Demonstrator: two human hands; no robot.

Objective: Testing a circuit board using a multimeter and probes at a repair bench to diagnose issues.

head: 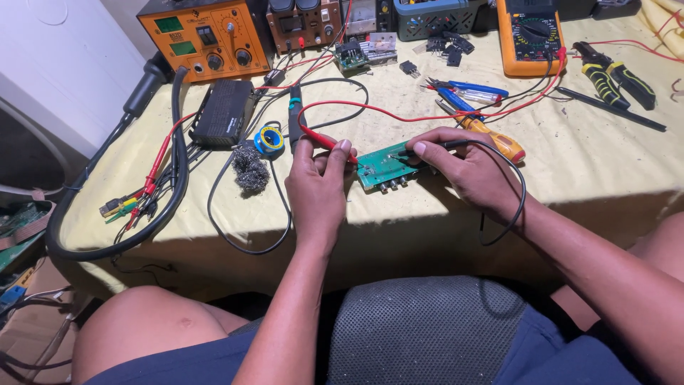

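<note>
A small green circuit board (382, 165) lies near the front edge of the yellow-covered table (584, 167). My left hand (317, 187) pinches a red test probe (326, 140), its tip resting on the board's left end. My right hand (459, 165) holds a black test probe (436, 146) like a pen, its tip touching the board's top surface. Both probe leads run back across the table; the red one leads to an orange multimeter (529, 36) at the back.
An orange bench station (204, 37) stands back left, with a black box (225, 111), a solder spool (271, 140) and a steel wool ball (251, 171) in front. Screwdrivers (484, 132), pliers (614, 80) and loose parts lie back right. A thick black hose (177, 164) loops at left.
</note>
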